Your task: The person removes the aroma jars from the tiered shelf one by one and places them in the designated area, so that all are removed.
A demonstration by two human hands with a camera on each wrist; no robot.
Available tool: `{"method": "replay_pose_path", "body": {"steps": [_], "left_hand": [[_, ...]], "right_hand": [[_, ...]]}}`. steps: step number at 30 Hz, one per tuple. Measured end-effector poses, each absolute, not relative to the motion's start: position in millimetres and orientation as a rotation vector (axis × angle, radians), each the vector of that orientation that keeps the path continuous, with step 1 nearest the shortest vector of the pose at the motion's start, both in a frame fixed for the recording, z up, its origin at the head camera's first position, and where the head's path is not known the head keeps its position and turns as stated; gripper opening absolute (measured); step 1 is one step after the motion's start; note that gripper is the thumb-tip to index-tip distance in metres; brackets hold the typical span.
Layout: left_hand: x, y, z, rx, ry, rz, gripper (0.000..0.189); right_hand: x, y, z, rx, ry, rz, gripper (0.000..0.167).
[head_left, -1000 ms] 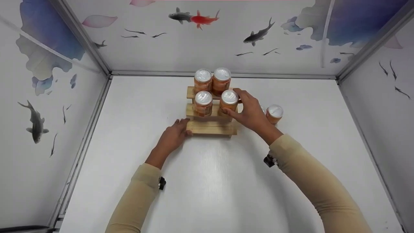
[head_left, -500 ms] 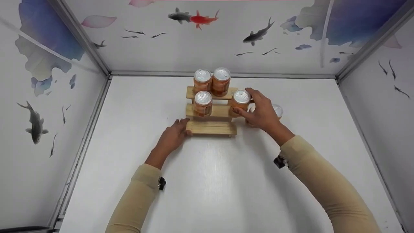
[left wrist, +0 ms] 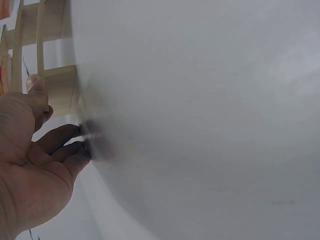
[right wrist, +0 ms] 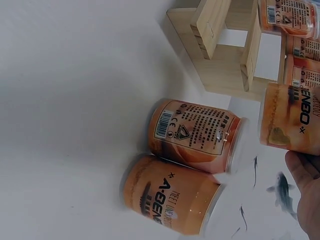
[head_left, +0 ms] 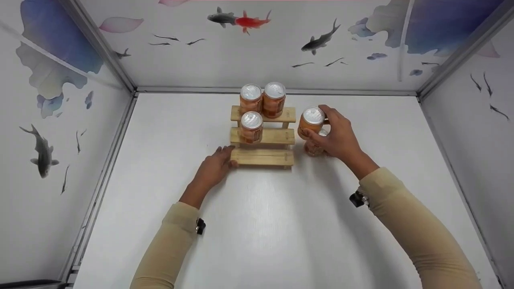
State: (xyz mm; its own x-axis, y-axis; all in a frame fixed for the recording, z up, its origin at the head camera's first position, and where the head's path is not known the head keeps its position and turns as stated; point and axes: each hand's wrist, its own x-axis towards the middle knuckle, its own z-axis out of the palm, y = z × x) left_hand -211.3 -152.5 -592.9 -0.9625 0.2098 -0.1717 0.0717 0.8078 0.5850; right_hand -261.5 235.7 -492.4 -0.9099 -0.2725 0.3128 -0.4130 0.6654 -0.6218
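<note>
My right hand [head_left: 340,134] grips an orange can [head_left: 309,122] with a silver lid, thumb on its near side and fingers behind. The can is raised to the right of a three-step wooden rack [head_left: 263,157]; its label shows in the right wrist view. My left hand [head_left: 213,168] holds the left end of the rack's lowest step, thumb at the near side, other fingers curled close to the table in the left wrist view. Two similar cans [head_left: 274,100] stand on the top step. One more can [head_left: 251,127] is at the left of the middle step.
Below the held can, two cans stand side by side on the white table: the nearer-rack can [right wrist: 192,135] and its neighbour [right wrist: 170,195]. White panels printed with fish enclose the back and sides, and the back panel [head_left: 257,60] rises just behind the rack.
My right hand has lifted the can from the right of the middle step and carried it rightward off the rack. The left hand and the rack have stayed put.
</note>
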Motion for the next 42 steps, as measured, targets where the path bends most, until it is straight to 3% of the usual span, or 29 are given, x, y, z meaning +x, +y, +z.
{"method": "replay_pose_path", "body": {"steps": [42], "left_hand": [[-211.4,-151.9,-593.9,0.231,2.787,0.897,0.072]], "right_hand": [[-265.0,310.8,-488.1,0.348,-2.635,0.975,0.065]]}}
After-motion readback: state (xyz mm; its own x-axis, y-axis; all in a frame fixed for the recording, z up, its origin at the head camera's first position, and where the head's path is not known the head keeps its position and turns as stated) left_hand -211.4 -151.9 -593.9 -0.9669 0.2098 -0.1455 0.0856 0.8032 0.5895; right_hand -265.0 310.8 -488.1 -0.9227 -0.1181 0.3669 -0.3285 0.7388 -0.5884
